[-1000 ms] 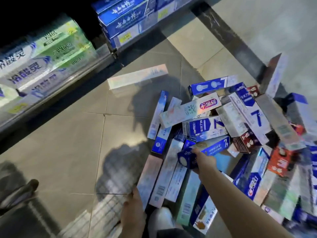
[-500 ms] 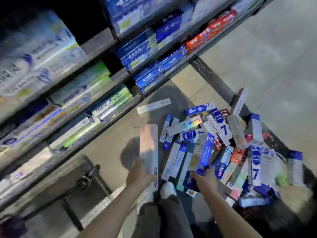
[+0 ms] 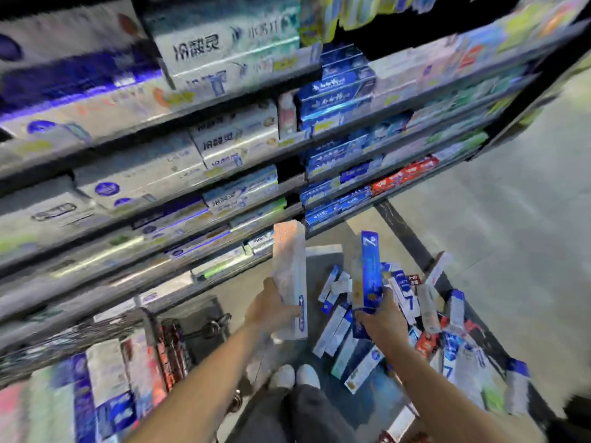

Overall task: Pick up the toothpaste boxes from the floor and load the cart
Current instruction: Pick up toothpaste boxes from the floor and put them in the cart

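We have lifted both boxes higher than before: our left hand (image 3: 271, 310) grips the pale box (image 3: 289, 276), our right hand (image 3: 382, 321) grips the blue box (image 3: 371, 266), above the floor pile (image 3: 428, 318); the cart (image 3: 105, 372) has come into view.

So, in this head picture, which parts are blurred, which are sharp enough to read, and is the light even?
Head view: the shelves and the cart at lower left are smeared by motion blur; the left hand with its pale box and the right hand with its blue box are sharper; wide-angle distortion bends the shelf lines; the light is dim and uneven, brightest on the floor at right.
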`<state>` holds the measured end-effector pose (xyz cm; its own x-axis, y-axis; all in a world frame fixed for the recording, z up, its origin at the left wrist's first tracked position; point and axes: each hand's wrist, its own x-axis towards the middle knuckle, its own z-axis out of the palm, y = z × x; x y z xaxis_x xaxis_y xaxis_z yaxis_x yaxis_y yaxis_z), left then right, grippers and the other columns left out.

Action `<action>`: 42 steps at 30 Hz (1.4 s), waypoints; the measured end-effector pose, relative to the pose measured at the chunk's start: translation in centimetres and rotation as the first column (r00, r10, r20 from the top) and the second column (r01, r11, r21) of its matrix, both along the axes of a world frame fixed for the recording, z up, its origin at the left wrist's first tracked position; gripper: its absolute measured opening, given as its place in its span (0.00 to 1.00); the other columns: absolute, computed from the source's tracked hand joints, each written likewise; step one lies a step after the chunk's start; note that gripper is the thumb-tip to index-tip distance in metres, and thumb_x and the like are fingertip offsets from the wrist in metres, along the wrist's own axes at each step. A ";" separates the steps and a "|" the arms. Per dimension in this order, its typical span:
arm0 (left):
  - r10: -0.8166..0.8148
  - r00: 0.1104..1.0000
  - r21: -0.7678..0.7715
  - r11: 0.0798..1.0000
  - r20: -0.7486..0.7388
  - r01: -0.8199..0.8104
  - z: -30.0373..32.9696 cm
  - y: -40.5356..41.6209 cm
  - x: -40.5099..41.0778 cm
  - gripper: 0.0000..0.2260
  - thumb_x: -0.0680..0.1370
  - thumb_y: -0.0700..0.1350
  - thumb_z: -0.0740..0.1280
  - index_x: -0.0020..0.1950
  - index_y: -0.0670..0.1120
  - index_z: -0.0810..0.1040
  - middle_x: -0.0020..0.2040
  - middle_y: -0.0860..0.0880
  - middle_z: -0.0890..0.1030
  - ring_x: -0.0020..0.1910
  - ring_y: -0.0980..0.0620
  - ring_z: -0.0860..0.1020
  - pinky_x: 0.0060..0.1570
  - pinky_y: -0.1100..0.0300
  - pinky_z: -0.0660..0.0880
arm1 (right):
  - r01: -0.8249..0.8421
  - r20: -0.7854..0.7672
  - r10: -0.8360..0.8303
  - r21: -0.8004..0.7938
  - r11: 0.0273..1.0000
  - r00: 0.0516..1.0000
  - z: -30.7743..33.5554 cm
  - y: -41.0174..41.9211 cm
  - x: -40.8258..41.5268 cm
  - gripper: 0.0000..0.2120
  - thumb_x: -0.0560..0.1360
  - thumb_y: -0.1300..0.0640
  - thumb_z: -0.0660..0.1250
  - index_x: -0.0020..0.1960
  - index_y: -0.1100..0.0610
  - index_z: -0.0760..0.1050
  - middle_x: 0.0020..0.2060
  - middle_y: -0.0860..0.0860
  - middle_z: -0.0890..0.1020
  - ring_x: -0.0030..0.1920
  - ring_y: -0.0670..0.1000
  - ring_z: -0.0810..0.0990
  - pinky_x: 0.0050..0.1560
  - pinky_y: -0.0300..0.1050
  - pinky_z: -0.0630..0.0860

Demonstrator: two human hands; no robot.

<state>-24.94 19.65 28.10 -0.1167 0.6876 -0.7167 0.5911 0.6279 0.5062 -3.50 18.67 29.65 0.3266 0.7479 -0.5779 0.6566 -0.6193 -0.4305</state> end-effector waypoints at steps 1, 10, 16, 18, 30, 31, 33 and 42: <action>0.019 1.000 0.016 1.000 -0.002 -0.019 0.9 -0.5 -0.8 0.35 0.67 0.51 0.74 0.67 0.46 0.61 0.60 0.47 0.75 0.57 0.45 0.76 0.52 0.53 0.75 | -0.056 0.014 0.056 0.012 0.998 0.998 1.0 0.0 -0.9 0.26 0.72 0.58 0.69 0.66 0.56 0.62 0.45 0.55 0.80 0.40 0.57 0.78 0.39 0.47 0.74; 0.299 0.952 0.113 0.950 -0.059 -0.292 1.1 -7.7 -10.9 0.35 0.53 0.62 0.72 0.60 0.57 0.70 0.51 0.55 0.82 0.48 0.52 0.82 0.48 0.52 0.80 | -0.447 -0.061 0.453 0.099 0.889 0.889 4.4 -0.7 -10.8 0.21 0.72 0.58 0.70 0.62 0.58 0.67 0.47 0.52 0.78 0.43 0.51 0.75 0.36 0.39 0.69; 0.499 0.859 0.167 0.862 -0.118 -0.478 5.6 -16.0 -15.2 0.34 0.57 0.61 0.71 0.60 0.54 0.69 0.52 0.52 0.82 0.48 0.50 0.80 0.50 0.53 0.78 | -0.566 -0.193 0.574 0.102 0.818 0.796 4.3 -4.7 -18.4 0.18 0.72 0.62 0.69 0.53 0.50 0.62 0.48 0.56 0.79 0.42 0.52 0.76 0.36 0.44 0.75; 0.534 0.835 0.157 0.843 -0.134 -0.514 6.5 -18.7 -16.7 0.32 0.61 0.59 0.72 0.61 0.52 0.68 0.51 0.53 0.80 0.49 0.49 0.79 0.49 0.56 0.76 | -0.637 -0.177 0.643 0.093 0.765 0.746 4.6 -6.2 -20.7 0.19 0.72 0.60 0.69 0.55 0.51 0.63 0.49 0.55 0.79 0.42 0.52 0.76 0.39 0.44 0.75; 0.555 0.797 0.023 0.824 -0.240 -0.567 5.3 -30.1 -27.4 0.36 0.61 0.63 0.72 0.61 0.48 0.65 0.52 0.49 0.79 0.49 0.47 0.78 0.49 0.54 0.77 | -0.788 -0.090 0.788 0.049 0.614 0.608 6.1 -14.6 -33.3 0.24 0.74 0.56 0.67 0.67 0.56 0.63 0.57 0.56 0.80 0.56 0.58 0.79 0.45 0.41 0.71; 0.546 0.805 0.023 0.830 -0.232 -0.557 5.1 -30.4 -28.1 0.36 0.60 0.63 0.72 0.61 0.48 0.66 0.53 0.49 0.79 0.50 0.47 0.78 0.50 0.55 0.76 | -0.779 -0.079 0.779 0.045 0.626 0.622 5.8 -15.3 -34.0 0.23 0.74 0.56 0.67 0.66 0.56 0.63 0.56 0.57 0.80 0.55 0.58 0.79 0.46 0.42 0.72; 0.516 0.833 0.000 0.850 -0.200 -0.527 4.3 -30.7 -29.5 0.34 0.63 0.60 0.73 0.62 0.47 0.66 0.53 0.49 0.78 0.50 0.48 0.78 0.52 0.55 0.76 | -0.753 -0.068 0.753 0.029 0.657 0.655 5.4 -16.7 -35.1 0.20 0.75 0.57 0.65 0.64 0.56 0.64 0.55 0.56 0.80 0.52 0.57 0.79 0.45 0.41 0.73; 0.289 0.944 -0.059 0.952 -0.160 -0.302 -1.4 -29.7 -32.5 0.34 0.68 0.57 0.73 0.69 0.48 0.64 0.60 0.47 0.77 0.57 0.46 0.76 0.53 0.57 0.72 | -0.620 0.006 0.622 -0.061 0.782 0.783 1.0 -20.9 -36.8 0.23 0.74 0.53 0.69 0.63 0.56 0.64 0.54 0.54 0.80 0.51 0.57 0.80 0.42 0.43 0.72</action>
